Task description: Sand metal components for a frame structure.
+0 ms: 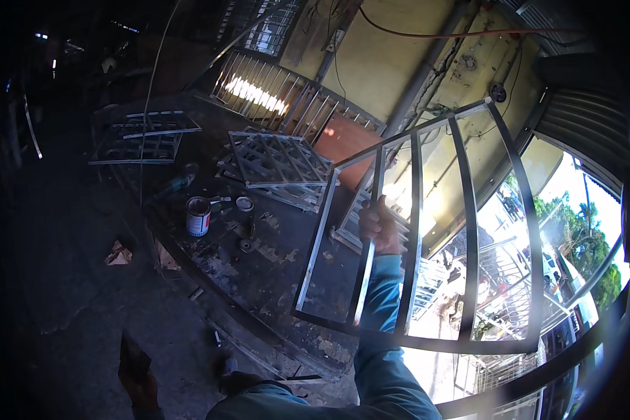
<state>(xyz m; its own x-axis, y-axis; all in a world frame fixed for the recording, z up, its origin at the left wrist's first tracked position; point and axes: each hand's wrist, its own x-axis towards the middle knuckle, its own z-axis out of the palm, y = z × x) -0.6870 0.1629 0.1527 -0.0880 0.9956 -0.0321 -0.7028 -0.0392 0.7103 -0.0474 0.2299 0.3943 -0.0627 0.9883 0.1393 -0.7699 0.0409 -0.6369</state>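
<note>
At the far left you have dim, dirty floor (70, 294) with one scrap of crumpled paper (118, 254) on it, and open room all along that side of the dark workbench (273, 280). On the bench, count three finished grilles: one flat at the left back corner (143, 136), one lattice panel (280, 162) in the middle, and one behind it leaning at the yellow wall (392, 63). One paint can (198, 215) stands near the bench's front edge, its round lid (244, 204) just beside it. Your right hand (379, 225) is raised over the bench's right end, fingers wrapped tight round one upright bar of the metal window frame (427, 231), which you hold tilted in the air; it has five bars between its side rails. Your left hand is not in view. To the right, past the frame, the shop opens to bright daylight, trees and a rolled shutter (584, 133).
</note>
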